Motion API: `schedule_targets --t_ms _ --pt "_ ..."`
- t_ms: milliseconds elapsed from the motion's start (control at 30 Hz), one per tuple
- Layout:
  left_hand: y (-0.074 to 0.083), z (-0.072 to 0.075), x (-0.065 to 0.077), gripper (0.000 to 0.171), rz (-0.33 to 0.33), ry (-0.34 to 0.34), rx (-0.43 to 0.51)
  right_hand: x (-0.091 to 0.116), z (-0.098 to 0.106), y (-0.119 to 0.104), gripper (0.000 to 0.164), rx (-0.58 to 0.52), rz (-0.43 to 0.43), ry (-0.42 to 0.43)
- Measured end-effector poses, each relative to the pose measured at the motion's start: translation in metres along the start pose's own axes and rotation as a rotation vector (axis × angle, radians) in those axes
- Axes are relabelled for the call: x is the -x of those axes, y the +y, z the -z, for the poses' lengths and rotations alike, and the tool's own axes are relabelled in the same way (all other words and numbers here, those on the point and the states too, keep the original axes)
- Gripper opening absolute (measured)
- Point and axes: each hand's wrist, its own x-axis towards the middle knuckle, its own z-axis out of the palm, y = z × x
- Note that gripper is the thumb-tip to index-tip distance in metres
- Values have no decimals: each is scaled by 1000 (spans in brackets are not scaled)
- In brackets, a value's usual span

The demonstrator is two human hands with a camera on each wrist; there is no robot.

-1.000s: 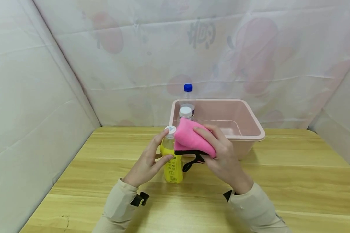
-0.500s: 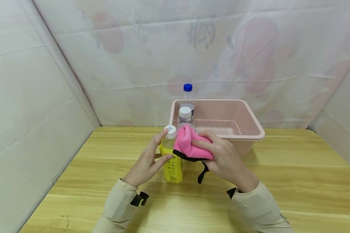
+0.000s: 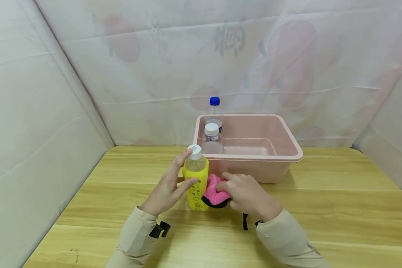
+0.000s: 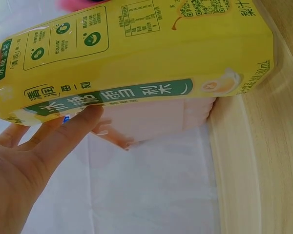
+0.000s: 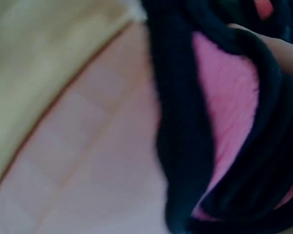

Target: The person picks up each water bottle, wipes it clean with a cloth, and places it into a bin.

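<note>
My left hand [image 3: 167,190] grips a yellow-labelled drink bottle [image 3: 195,190] that stands upright on the table, its white cap on. One finger reaches up to the cap, and the thumb lies across the label. The left wrist view shows the label's printing and my fingertips on the bottle [image 4: 136,58]. In my right hand [image 3: 249,195] is a bunched pink cloth [image 3: 217,190] with black edging, held against the bottle's lower right side. A black loop [image 3: 245,222] hangs below that hand. Close up in the right wrist view, the cloth [image 5: 229,92] looks folded and blurred.
Behind my hands stands a pink plastic bin [image 3: 251,167]. Along its left side, inside, are a clear bottle with a white cap [image 3: 212,143] and another with a blue cap [image 3: 214,111]. A patterned white sheet [image 3: 171,74] hangs behind the wooden table [image 3: 127,175].
My right hand has moved the cloth down the bottle's right side, from near the neck to the lower part. The left hand keeps its hold on the bottle.
</note>
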Motion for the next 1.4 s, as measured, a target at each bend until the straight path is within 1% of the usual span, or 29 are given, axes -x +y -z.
schedule_targets --t_ms 100,167,267,400,433,500,567,633,700,767,833,1033,1167,1233,1300,1400 --pt "0 0 0 74 -6 -4 2 0 -9 -4 32 25 -40 -103" --pt "0 -1 0 74 -7 -3 3 0 -13 -6 30 46 -56 -141" --pt "-1 -1 0 74 -6 -3 7 1 -16 -8 31 62 -56 -149" --pt "-1 -1 1 74 -13 -4 -4 1 -11 -8 34 95 -65 -128" --pt "-1 -1 0 74 -15 -4 -7 1 -8 -7 35 108 -69 -112" --pt "-2 -1 1 75 -15 -7 -7 0 -3 -8 39 135 -69 -44" --pt "-1 -1 1 75 -9 -10 -3 0 2 -8 42 140 -62 57" --pt "-1 -1 1 75 -5 -10 -4 0 6 -9 49 111 -37 183" --pt "0 -1 0 75 -4 -9 -9 0 10 -10 53 65 -7 292" --pt "0 -1 0 75 -6 -7 -14 -1 12 -10 58 20 27 387" --pt "-1 -1 1 75 -3 -7 -9 -2 13 -10 60 -17 47 461" --pt "-1 -1 1 75 3 -13 -2 -1 18 -6 57 -85 81 636" --pt "-1 -1 1 75 -11 -10 -6 -2 21 -7 57 -183 100 749" --pt "-1 -1 1 75 -7 -14 3 -3 22 -8 59 -244 103 801" --pt "-1 -1 1 75 5 -20 12 -3 23 -9 61 -291 103 839" --pt "0 -1 1 75 23 -27 20 -3 23 -10 62 -337 99 859"
